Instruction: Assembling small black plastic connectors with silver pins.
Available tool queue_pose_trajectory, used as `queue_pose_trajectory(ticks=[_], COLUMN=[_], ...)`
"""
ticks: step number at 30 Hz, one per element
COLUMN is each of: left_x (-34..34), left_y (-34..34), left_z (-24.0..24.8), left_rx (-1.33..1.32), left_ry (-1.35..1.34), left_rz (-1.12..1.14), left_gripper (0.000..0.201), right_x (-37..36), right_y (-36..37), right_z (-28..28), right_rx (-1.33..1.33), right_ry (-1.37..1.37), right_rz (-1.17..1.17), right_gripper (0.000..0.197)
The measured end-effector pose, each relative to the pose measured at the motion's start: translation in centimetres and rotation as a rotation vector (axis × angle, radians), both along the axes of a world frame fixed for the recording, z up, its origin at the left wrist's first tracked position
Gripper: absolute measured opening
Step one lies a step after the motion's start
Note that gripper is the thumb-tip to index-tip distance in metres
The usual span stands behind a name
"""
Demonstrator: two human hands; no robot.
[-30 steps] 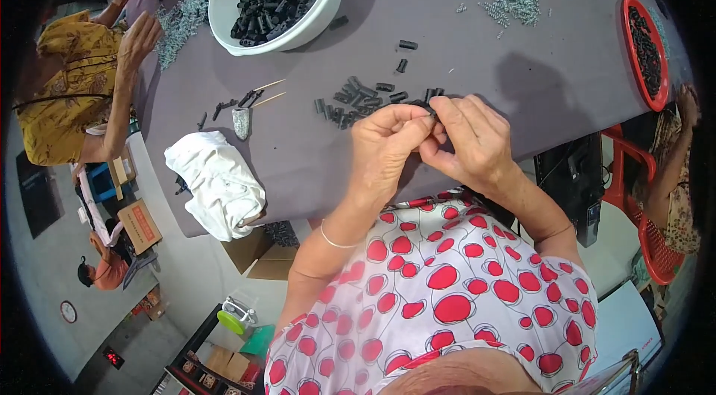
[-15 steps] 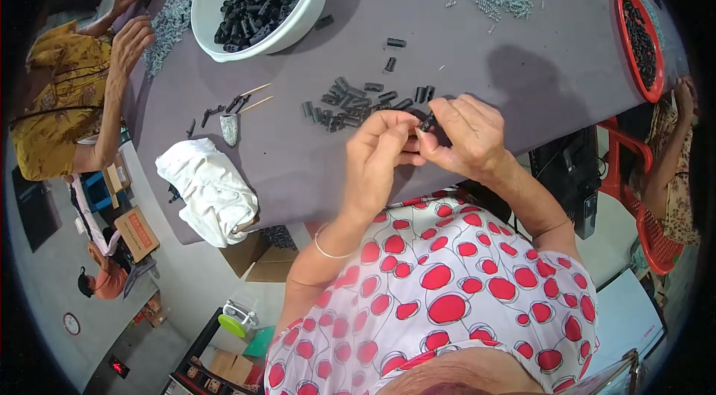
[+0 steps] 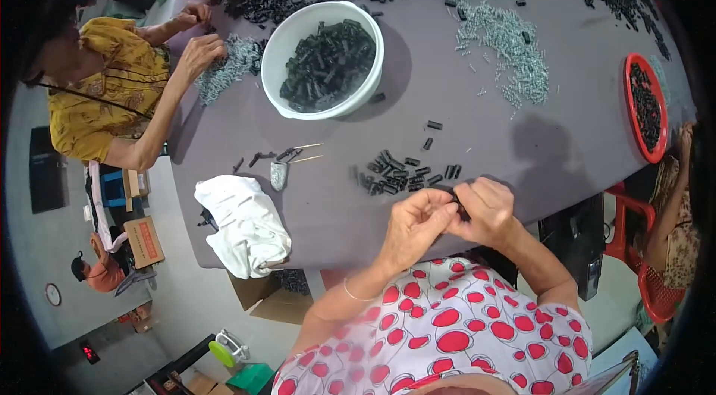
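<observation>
Close to the table's near edge, my left hand (image 3: 419, 225) and my right hand (image 3: 488, 210) meet around a small black plastic piece (image 3: 460, 206). The right fingers are curled round it, and the left thumb and fingers pinch at its end. Most of the piece is hidden by the fingers. Just beyond my hands lies a loose pile of short black plastic cylinders (image 3: 391, 171), with a few lying apart from it. Farther off is a heap of small metal springs (image 3: 514, 52).
A white bowl (image 3: 272, 89) of black cylinders stands beyond the pile. At left lie a white cloth (image 3: 242, 223), a grey finger cot (image 3: 278, 176) and thin sticks (image 3: 306, 159). A red basket (image 3: 634, 123) sits at right. A co-worker in yellow (image 3: 112, 82) handles parts at far left.
The view has tilted up, so more of the far table and its large heap of black parts shows. My hands stay together on the black piece, the right fingers more closed over it.
</observation>
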State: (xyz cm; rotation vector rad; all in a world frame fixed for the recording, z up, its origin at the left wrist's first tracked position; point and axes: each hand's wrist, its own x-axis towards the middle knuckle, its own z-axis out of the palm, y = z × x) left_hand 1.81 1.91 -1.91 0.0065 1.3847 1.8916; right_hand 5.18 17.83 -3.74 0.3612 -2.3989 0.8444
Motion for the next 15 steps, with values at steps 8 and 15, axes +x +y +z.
queue_pose_trajectory(ticks=[8,15], left_x=[-1.0,-1.2], left_y=[-0.1,-1.1], left_z=[-0.1,0.2], left_rx=[0.004,0.020], left_ry=[0.054,0.008], left_rz=[-0.067,0.021], left_gripper=[0.016,0.014], right_x=[-0.5,-1.3], right_y=[0.0,0.7], right_z=[0.0,2.5], right_rx=[-0.003,-0.164], right_ry=[0.063,-0.107], right_rz=[0.020,0.159], right_gripper=[0.028,0.039])
